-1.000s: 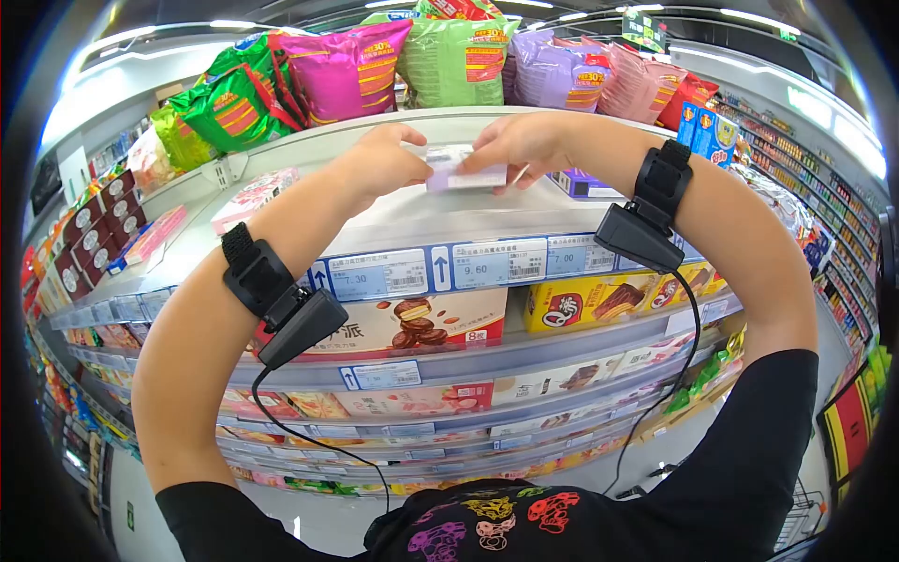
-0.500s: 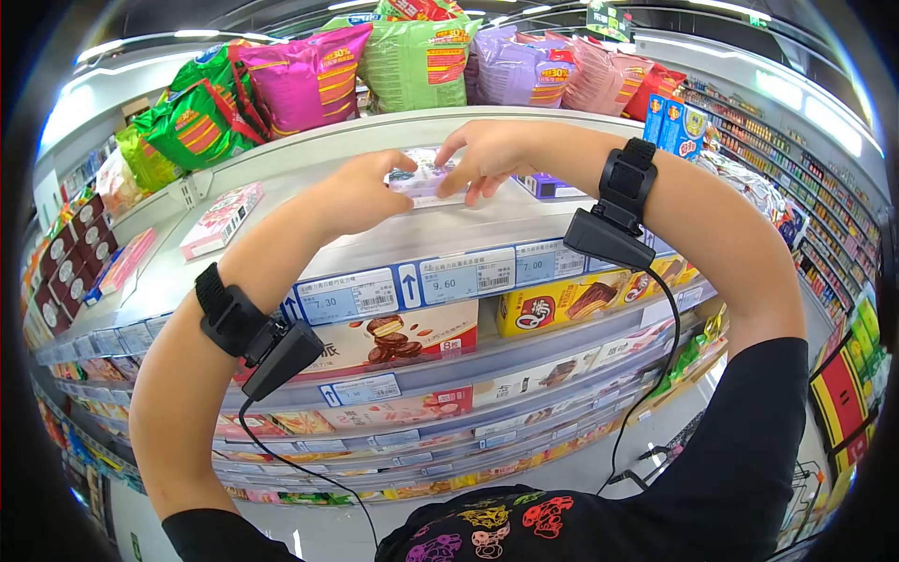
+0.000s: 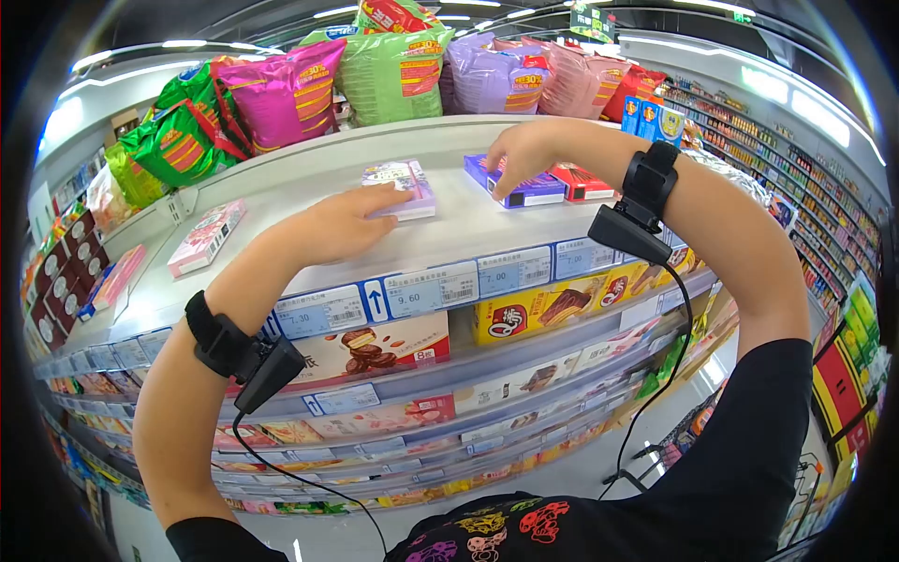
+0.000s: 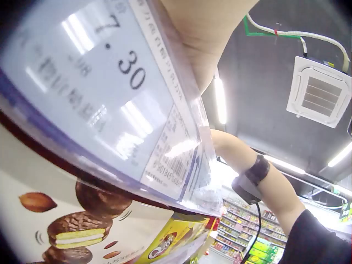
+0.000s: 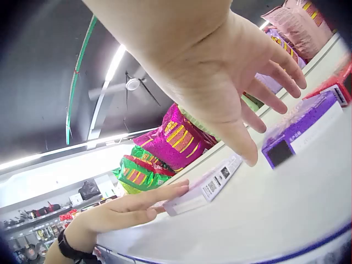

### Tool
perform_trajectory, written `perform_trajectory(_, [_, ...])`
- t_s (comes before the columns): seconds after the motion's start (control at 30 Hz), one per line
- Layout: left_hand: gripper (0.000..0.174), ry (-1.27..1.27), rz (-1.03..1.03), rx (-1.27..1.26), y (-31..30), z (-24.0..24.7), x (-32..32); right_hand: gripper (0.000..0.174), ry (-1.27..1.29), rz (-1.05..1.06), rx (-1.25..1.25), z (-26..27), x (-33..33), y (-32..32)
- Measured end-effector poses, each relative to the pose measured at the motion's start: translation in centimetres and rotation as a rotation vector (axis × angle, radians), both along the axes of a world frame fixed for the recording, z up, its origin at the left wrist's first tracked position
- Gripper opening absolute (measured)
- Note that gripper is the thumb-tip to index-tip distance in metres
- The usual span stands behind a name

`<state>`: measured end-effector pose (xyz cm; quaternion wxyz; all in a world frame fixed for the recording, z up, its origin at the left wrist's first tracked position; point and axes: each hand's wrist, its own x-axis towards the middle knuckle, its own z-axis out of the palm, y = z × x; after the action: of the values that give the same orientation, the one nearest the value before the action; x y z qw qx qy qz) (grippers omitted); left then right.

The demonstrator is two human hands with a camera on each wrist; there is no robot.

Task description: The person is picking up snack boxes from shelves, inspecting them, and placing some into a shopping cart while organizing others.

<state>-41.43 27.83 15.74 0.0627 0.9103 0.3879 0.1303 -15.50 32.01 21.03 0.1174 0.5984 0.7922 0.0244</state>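
A pale lilac box [image 3: 403,172] lies flat on the white top shelf. My left hand [image 3: 342,225] rests against its left end, fingers nearly straight; the right wrist view shows those fingertips at the box's end. Further right, my right hand [image 3: 527,153] hovers with spread fingers over a flat purple box [image 3: 538,193]. In the right wrist view, nothing is between the right hand's fingers, and the thumb reaches down between the two boxes. A red box [image 3: 585,184] lies beside the purple one. The left wrist view hides the left hand's fingers behind a price label [image 4: 82,93].
A pink box [image 3: 208,236] lies on the shelf to the left. Big snack bags [image 3: 393,80] stand along the raised back ledge. Price labels [image 3: 421,292] line the front edge, above lower shelves with snack boxes [image 3: 552,304]. Blue boxes [image 3: 646,117] stand at right.
The pale lilac box, earlier between both hands, now lies on the shelf. My right hand has let go and moved right to the purple box. The head view has shifted rightward.
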Motion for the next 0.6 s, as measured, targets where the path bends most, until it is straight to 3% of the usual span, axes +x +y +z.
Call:
perform_trajectory(0.33, [0.042,-0.001,-0.047,-0.007,0.3,-0.3,-0.4,0.063,0.068,-0.024,0.051,-0.7,-0.2,-2.7])
perform_trajectory(0.47, [0.043,0.017,-0.018,0.091,-1.3,0.7,-0.2,0.06,0.091,0.077,0.194,-0.9,1.3,-2.3])
perform_trajectory(0.6, [0.04,-0.476,-0.112,0.324,-3.8,3.5,0.9,0.047,0.16,0.21,0.467,-0.1,4.2,-7.2])
